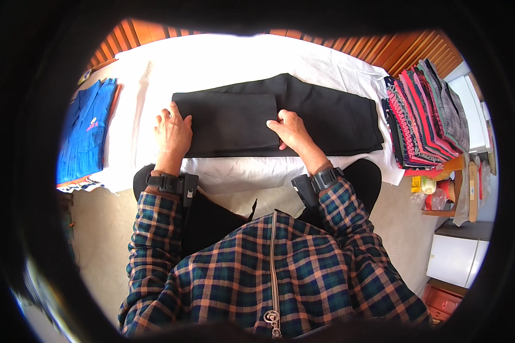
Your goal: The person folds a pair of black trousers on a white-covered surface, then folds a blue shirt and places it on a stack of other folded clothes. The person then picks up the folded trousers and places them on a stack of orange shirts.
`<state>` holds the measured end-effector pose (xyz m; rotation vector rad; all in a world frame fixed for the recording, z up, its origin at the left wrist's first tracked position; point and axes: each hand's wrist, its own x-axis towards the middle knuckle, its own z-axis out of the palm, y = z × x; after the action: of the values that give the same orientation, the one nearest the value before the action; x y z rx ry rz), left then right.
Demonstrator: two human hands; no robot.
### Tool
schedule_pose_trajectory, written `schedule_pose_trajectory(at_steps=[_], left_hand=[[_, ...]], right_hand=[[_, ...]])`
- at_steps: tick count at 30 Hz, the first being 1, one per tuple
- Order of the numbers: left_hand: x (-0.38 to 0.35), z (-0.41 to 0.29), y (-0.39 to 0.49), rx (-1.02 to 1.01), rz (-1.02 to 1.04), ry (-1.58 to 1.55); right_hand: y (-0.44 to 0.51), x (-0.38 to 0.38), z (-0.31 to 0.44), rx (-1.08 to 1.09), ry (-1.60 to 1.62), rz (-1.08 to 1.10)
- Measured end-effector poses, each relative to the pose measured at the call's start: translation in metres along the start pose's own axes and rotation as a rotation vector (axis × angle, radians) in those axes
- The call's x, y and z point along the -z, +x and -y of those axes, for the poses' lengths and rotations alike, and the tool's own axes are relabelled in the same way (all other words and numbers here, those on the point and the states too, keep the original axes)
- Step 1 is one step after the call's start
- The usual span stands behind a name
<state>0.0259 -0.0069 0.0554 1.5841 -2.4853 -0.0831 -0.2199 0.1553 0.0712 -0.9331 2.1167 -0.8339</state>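
A pair of black trousers [330, 115] lies lengthwise on a white cloth [154, 73], its left part folded over towards the middle. My left hand [173, 130] rests at the left end of the folded part, fingers spread over the fold and the cloth. At the free edge of the folded layer, near the middle, my right hand [292, 132] pinches the fabric between thumb and fingers.
On the left is a pile of folded clothes with a blue denim garment [86, 128] on top. A tall stack of folded patterned clothes [429, 115] stands at the right end. Beyond it are a wooden shelf [442, 212] with packets and a white cabinet [452, 257].
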Motion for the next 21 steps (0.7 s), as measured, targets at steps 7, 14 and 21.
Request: schedule_pose_trajectory(at_steps=[7,14,21], left_hand=[[-0.008,0.005,0.004,0.077,0.001,-0.121],[-0.010,0.018,0.011,0.106,0.044,-0.122],[0.000,0.018,0.005,0.137,-0.013,-0.203]], right_hand=[[-0.007,0.001,0.003,-0.030,0.081,0.083],[-0.013,-0.002,0.005,-0.106,0.039,0.105],[-0.013,-0.004,-0.002,-0.092,0.101,0.101]])
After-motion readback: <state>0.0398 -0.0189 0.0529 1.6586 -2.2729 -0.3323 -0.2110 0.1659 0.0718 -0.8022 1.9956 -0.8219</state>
